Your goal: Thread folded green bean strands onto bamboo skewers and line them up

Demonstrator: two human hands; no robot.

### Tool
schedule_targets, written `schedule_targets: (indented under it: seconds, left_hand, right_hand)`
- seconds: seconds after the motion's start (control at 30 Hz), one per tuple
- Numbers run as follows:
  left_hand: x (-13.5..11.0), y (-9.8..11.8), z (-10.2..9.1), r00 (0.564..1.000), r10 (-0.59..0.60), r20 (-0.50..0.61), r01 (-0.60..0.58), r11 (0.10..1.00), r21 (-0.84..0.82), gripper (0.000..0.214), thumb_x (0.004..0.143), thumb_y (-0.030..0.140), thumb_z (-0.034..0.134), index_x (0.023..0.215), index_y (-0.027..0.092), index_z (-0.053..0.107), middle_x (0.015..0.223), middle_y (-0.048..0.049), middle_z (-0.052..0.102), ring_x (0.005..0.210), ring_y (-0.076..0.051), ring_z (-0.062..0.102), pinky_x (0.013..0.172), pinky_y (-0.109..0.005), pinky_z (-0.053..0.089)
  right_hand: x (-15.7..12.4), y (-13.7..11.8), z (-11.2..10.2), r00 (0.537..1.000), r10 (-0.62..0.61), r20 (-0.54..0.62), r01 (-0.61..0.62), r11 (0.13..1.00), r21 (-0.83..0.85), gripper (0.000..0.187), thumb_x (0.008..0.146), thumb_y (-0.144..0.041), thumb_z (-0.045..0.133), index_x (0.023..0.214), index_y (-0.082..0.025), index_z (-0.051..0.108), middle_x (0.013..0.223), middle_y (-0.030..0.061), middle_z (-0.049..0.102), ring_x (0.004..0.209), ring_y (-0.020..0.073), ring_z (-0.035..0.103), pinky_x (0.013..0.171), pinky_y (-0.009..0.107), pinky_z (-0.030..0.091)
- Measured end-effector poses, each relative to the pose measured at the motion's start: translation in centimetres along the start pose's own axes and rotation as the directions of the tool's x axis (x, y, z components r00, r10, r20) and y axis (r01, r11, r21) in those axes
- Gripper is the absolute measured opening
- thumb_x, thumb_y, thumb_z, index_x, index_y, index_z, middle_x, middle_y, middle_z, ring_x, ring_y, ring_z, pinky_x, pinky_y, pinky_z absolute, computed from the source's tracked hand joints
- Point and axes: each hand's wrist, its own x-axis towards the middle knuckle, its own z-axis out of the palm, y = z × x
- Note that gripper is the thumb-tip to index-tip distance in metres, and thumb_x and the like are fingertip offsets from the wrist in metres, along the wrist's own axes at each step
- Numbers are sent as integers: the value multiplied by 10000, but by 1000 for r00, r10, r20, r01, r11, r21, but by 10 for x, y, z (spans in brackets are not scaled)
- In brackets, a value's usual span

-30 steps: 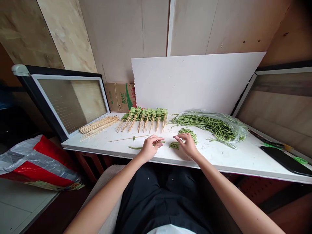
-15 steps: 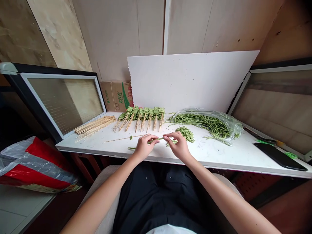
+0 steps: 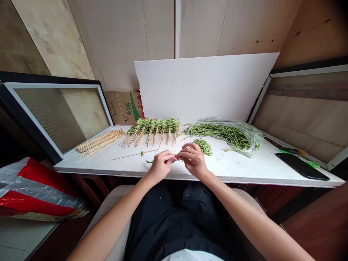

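Observation:
My left hand [image 3: 161, 166] and my right hand [image 3: 193, 158] meet over the table's front edge, fingertips pinched together. Half a second ago a green bean spanned them; now their fingers hide it almost fully. Left of my left hand, a single wooden skewer [image 3: 125, 157] lies on the tabletop with short bean pieces [image 3: 142, 153] threaded near its right part. Close beside that hand is a loose length of bean [image 3: 148, 161]. A heap of short-cut beans [image 3: 203, 147] sits just behind my right hand.
Skewers loaded with beans [image 3: 153, 125] stand stacked at the back, left of a clear bag of long beans [image 3: 228, 133]. Bare skewers [image 3: 100, 140] lie at left by a framed glass panel [image 3: 62, 116]. A black phone [image 3: 301, 166] rests at right on the white table [image 3: 244, 170].
My hands have come together, and the bean seen between them is now covered by fingers. The fingers of my right hand have curled in. The view has shifted slightly to the right.

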Motion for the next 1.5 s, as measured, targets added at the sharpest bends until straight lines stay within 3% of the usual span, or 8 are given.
schedule_targets:
  seconds: [0.23,0.47,0.57,0.73,0.9,1.23,1.4,1.5]
  left_hand:
    - [2,12,0,997,0,-71,-7,994,-105,261,1002,213,624,781,164,755,741,-50,668,706,-164,628,680,-277,491]
    - [3,14,1,996,-18,-86,5,989,-150,255,989,235,634,773,169,753,745,-56,681,718,-169,632,689,-283,501]
    - [5,13,-1,997,-67,-34,61,985,-161,352,1010,310,619,703,163,711,697,-48,654,676,-158,602,658,-273,479]
    - [5,10,-4,985,-166,39,169,979,-110,403,1044,388,563,755,152,717,657,-26,617,626,-138,552,602,-250,426]
    - [3,10,-4,983,-149,103,162,979,-125,278,1005,387,647,930,152,776,738,-47,696,679,-157,619,648,-253,480]
    - [5,20,-5,999,-35,36,41,983,-180,424,1033,392,623,690,157,705,635,-27,627,618,-138,578,631,-265,450]
    - [6,13,-6,993,-120,-14,112,960,-256,378,1018,454,646,857,144,789,728,-68,716,617,-145,620,613,-270,498]
    - [7,6,-10,992,-125,-29,117,975,-189,362,1022,456,640,956,144,812,805,-92,741,676,-163,656,625,-275,511]
  right_hand:
    - [-5,-6,12,958,278,-78,-236,909,343,134,942,-293,744,837,-296,826,781,53,777,989,304,643,896,483,551]
    - [-8,-3,19,932,349,-96,-284,871,400,179,933,-389,771,794,-287,815,784,63,764,992,300,648,893,470,563]
    - [-5,-3,12,967,233,-106,-200,946,256,131,962,-307,739,860,-294,821,787,50,769,994,291,645,890,459,545]
    - [-1,9,-7,980,-197,-27,191,972,-136,248,958,-144,710,1089,-329,809,874,14,800,996,256,665,867,430,470]
    - [-3,15,-10,965,-259,41,262,943,-204,299,961,-72,645,1089,-307,779,906,10,804,1033,255,684,871,431,448]
    - [-1,-13,6,974,185,-128,-153,962,224,236,985,-243,659,778,-280,767,759,37,769,1048,302,673,923,495,546]
    - [1,18,-2,886,453,-96,-378,828,416,226,975,-424,709,846,-273,817,877,67,792,1151,324,686,968,498,554]
    - [-3,49,-10,875,473,-103,-433,860,270,244,930,-505,756,905,-278,841,935,73,784,1059,313,677,957,510,530]
